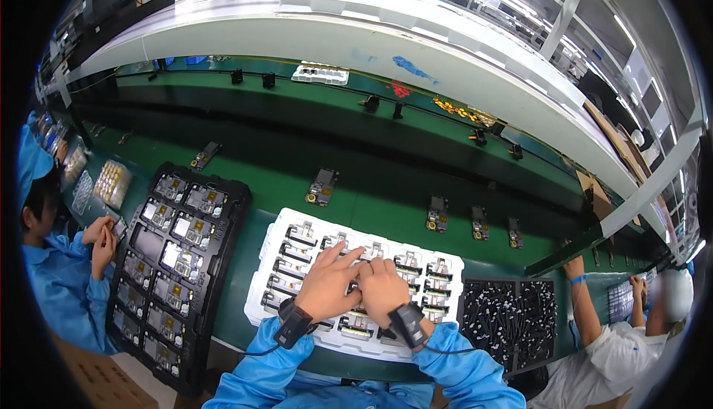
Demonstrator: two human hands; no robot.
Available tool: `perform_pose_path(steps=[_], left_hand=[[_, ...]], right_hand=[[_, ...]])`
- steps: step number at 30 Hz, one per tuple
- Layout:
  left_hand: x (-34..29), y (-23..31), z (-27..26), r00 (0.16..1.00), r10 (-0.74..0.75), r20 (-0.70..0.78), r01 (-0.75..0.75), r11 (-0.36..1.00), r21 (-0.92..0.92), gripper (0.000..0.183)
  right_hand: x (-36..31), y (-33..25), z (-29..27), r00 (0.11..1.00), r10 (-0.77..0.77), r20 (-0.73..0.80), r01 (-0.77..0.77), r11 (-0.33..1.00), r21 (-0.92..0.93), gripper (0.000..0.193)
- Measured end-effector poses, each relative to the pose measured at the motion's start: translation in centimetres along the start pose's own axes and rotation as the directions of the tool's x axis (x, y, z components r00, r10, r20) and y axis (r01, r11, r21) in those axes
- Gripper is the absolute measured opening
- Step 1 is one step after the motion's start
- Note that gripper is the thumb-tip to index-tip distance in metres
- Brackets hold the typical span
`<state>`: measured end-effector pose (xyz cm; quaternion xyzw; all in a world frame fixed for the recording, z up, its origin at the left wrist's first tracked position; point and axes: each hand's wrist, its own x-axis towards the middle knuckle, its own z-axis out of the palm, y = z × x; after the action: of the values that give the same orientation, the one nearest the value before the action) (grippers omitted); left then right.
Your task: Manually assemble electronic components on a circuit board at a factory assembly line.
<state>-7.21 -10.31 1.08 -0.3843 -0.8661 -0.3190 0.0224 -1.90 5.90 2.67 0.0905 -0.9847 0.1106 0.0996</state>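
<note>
Both my hands are over a white plastic tray point(260, 284) that holds rows of small metal-and-black electronic parts. My left hand point(325, 288) lies over the tray's middle, some fingers stretched forward and apart across the parts. Close against it, my right hand point(382, 290) has its fingers bent down and drawn together. Whatever lies under those fingertips is hidden. Each wrist wears a black strapped device with a cable.
A black tray point(241, 199) of circuit-board assemblies stands left, a black bin point(511, 320) of small black parts right. Several circuit boards, one a phone-sized board point(322, 187), lie on the green bench. A shelf point(356, 26) crosses above. Co-workers sit on both sides.
</note>
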Motion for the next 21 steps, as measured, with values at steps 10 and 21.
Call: perform_pose_path(steps=[10, 21], left_hand=[[-0.1, -0.5, 0.7, 0.996, -0.053, -0.066, 0.047, 0.995, -0.088, 0.041], [0.2, 0.0, 0.1, 0.998, -0.048, -0.037, 0.046, 0.998, -0.047, 0.03]], right_hand=[[1.5, 1.5, -1.8, 0.979, -0.053, 0.198, 0.034, 0.995, 0.098, 0.033], [0.0, -0.5, 0.8, 0.998, -0.03, 0.061, 0.034, 0.998, -0.058, 0.035]])
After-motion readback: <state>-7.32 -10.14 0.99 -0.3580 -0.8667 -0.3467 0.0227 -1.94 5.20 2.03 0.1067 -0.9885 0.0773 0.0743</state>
